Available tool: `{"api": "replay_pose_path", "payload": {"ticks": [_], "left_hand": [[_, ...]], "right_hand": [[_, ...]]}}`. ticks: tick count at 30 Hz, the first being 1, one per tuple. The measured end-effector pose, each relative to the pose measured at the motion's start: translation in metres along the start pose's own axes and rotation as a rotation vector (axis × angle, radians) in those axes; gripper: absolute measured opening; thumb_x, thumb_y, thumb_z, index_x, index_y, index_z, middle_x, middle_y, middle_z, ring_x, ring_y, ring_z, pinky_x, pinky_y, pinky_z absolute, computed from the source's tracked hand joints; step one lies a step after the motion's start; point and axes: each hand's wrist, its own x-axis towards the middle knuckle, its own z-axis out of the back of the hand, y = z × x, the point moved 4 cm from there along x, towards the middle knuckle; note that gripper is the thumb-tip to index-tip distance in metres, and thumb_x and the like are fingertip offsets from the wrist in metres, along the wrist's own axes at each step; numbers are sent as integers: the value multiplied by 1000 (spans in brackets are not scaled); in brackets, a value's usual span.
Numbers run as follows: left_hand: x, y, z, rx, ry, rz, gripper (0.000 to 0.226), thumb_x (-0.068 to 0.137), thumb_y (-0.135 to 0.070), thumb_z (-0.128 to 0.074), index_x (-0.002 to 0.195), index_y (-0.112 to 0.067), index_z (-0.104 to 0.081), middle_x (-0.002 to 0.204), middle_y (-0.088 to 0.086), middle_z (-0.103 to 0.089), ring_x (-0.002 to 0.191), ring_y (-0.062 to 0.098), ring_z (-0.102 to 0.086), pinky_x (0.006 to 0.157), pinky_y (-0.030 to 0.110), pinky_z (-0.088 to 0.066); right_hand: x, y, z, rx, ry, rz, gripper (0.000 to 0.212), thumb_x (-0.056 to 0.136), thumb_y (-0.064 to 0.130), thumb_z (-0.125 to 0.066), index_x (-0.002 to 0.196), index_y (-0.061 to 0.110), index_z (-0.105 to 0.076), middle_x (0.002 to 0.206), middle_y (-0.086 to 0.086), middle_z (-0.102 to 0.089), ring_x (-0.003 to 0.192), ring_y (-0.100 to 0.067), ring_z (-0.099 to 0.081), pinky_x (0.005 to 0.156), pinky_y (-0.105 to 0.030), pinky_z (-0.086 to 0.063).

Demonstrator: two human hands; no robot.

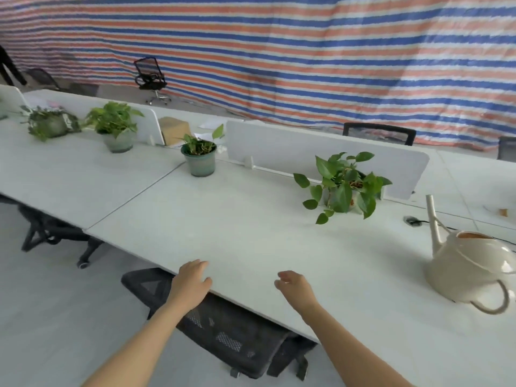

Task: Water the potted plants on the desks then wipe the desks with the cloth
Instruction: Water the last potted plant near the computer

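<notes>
A cream watering can stands on the white desk at the right, its spout pointing up and away. Several potted plants sit along the desk: a leafy one by the white divider, a small one in a green pot at the desk seam, and two more farther left. My left hand rests flat on the desk's near edge. My right hand hovers over the desk with relaxed fingers, well left of the can. Both hands hold nothing. No cloth is in view.
White divider panels run along the desk's back. A black mesh chair is tucked under the desk below my hands, another to the left. A cable grommet lies behind the can. A cardboard box stands beyond the dividers.
</notes>
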Motion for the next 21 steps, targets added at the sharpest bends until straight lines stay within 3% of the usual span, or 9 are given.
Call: {"api": "replay_pose_path", "payload": {"ticks": [5,9,14,18,21], "left_hand": [[10,81,43,-77,-99,93,44,94,-19,-42,137,-10,-40,143,3,-43,135,21,-34,107,34,-32],[28,160,81,-140,-116,120,39,92,-14,-44,130,-5,-47,138,9,-48,128,25,-42,102,34,-36],[52,269,131,-168,-101,163,48,95,-19,-41,141,-9,-34,151,7,-31,139,24,-28,114,34,-25],[69,336,158,-254,-95,213,46,96,-17,-40,141,-9,-34,151,8,-32,140,21,-28,114,32,-23],[84,379,168,-298,-78,263,44,95,-17,-41,139,-10,-38,146,7,-40,136,21,-37,110,32,-29]], "right_hand": [[25,56,-73,-49,48,54,40,90,20,-51,129,10,-50,132,-8,-53,120,-21,-50,93,-24,-37],[46,108,-152,-83,86,91,40,90,21,-52,128,9,-51,132,-8,-54,120,-20,-51,98,-26,-37],[71,177,-250,-143,119,103,40,90,20,-52,129,10,-51,133,-7,-53,122,-21,-49,100,-26,-35],[90,219,-305,-183,128,119,40,91,19,-50,130,10,-49,134,-8,-52,122,-21,-49,96,-26,-36],[108,242,-341,-208,146,123,40,91,20,-49,130,11,-49,132,-6,-51,122,-21,-48,83,-27,-40]]}}
